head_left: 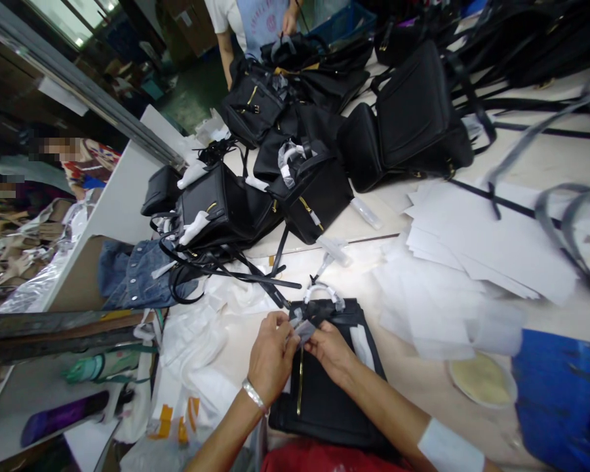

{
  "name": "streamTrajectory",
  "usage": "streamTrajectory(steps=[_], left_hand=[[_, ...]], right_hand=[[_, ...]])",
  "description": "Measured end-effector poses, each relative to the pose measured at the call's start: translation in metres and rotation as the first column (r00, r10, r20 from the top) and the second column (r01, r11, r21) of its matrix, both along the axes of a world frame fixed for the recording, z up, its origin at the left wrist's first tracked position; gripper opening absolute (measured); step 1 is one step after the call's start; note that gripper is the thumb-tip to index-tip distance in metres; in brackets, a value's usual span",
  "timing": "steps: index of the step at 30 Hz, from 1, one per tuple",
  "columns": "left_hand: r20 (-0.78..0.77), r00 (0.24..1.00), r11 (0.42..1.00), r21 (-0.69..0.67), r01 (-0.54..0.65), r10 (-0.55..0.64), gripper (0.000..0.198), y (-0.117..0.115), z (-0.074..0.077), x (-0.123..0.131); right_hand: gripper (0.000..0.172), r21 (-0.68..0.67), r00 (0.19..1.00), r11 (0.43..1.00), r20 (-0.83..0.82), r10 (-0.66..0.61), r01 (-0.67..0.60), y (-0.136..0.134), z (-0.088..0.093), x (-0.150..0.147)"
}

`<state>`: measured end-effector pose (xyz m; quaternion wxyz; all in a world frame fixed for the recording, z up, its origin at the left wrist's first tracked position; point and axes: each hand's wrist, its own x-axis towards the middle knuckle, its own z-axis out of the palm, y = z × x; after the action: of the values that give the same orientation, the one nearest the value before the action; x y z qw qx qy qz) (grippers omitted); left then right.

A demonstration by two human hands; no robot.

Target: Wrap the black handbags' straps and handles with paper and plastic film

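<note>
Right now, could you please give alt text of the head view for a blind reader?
The left hand and right hand pinch a pale wrapping at the handle of a black handbag lying flat on a table. Beyond lie more black bags and white paper sheets; another person stands at the far end.

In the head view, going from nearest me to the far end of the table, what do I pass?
Flat black bag under the left hand and right hand, which pinch a pale wrapper → its wrapped handle → loose black straps → cluster of black handbags → a person in a light shirt.
</note>
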<state>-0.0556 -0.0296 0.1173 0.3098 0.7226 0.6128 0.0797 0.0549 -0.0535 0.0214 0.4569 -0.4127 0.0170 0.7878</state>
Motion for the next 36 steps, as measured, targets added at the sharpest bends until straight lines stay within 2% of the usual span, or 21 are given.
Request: streamTrajectory(steps=[1,3,6,7,9,12,15,22,25,28,29,31,32,34,35,36], left_hand=[[0.041,0.999,0.999,-0.002,-0.034,0.034,0.014,-0.002,-0.005,-0.002],[0.166,0.977,0.985,-0.131,-0.11,0.131,0.017,-0.006,-0.018,-0.007],[0.272,0.9,0.885,-0.415,-0.211,0.342,0.024,-0.009,-0.037,-0.014],[0.275,0.878,0.856,-0.458,-0.24,0.393,0.025,-0.009,-0.041,-0.016],[0.271,0.858,0.845,-0.451,-0.287,0.436,0.025,-0.01,-0.044,-0.018],[0.232,0.888,0.886,-0.349,-0.306,0.398,0.022,-0.011,-0.038,-0.019],[0.163,0.934,0.927,-0.26,-0.27,0.318,0.018,-0.012,-0.031,-0.017],[0.112,0.96,0.944,-0.24,-0.226,0.258,0.019,-0.011,-0.031,-0.006],[0.089,0.973,0.96,-0.203,-0.193,0.215,0.018,-0.008,-0.034,-0.002],[0.043,0.987,0.974,-0.169,-0.148,0.157,0.016,-0.003,-0.036,0.001],[0.027,0.99,0.977,-0.165,-0.133,0.139,0.016,-0.002,-0.037,0.002],[0.004,0.994,0.981,-0.164,-0.106,0.108,0.016,0.001,-0.036,0.002],[-0.004,0.995,0.982,-0.163,-0.097,0.098,0.016,0.003,-0.036,0.003],[-0.021,0.996,0.983,-0.165,-0.087,0.084,0.016,0.005,-0.034,0.004],[-0.032,0.996,0.982,-0.167,-0.083,0.079,0.015,0.006,-0.033,0.004],[-0.044,0.996,0.982,-0.17,-0.079,0.072,0.015,0.007,-0.032,0.005]], right_hand=[[0.028,-0.001,1.0,1.0,-0.019,-0.007,0.007,-0.002,-0.002,0.0],[0.031,0.005,0.999,1.0,-0.033,-0.013,0.014,-0.005,-0.006,0.001],[0.032,0.038,0.999,0.999,-0.036,0.0,0.002,-0.008,-0.007,0.007],[0.032,0.053,0.999,0.999,-0.039,0.016,-0.013,-0.008,-0.006,0.009],[0.032,0.079,0.997,0.996,-0.057,0.044,-0.039,-0.008,-0.001,0.016],[0.03,0.077,0.995,0.997,-0.099,0.029,-0.022,-0.006,0.007,0.028],[0.024,0.006,0.995,1.0,-0.1,-0.016,0.016,-0.003,0.01,0.035],[0.033,-0.077,0.999,0.997,0.034,-0.028,0.031,-0.002,0.003,0.026],[0.032,-0.095,0.999,0.995,0.015,0.038,-0.036,-0.006,0.002,0.024],[0.028,-0.055,0.972,0.971,0.025,0.235,-0.233,-0.004,0.001,0.035],[0.027,-0.022,0.937,0.942,0.092,0.336,-0.336,-0.001,0.001,0.042],[0.025,0.051,0.792,0.85,0.397,0.464,-0.524,0.006,-0.002,0.058],[0.023,0.079,0.675,0.808,0.6,0.429,-0.584,0.01,-0.004,0.065],[0.019,0.122,0.397,0.754,0.897,0.195,-0.646,0.016,-0.009,0.077],[0.02,0.137,0.281,0.736,0.957,0.075,-0.663,0.018,-0.011,0.08],[0.023,0.14,0.199,0.717,0.98,-0.002,-0.683,0.019,-0.014,0.082]])
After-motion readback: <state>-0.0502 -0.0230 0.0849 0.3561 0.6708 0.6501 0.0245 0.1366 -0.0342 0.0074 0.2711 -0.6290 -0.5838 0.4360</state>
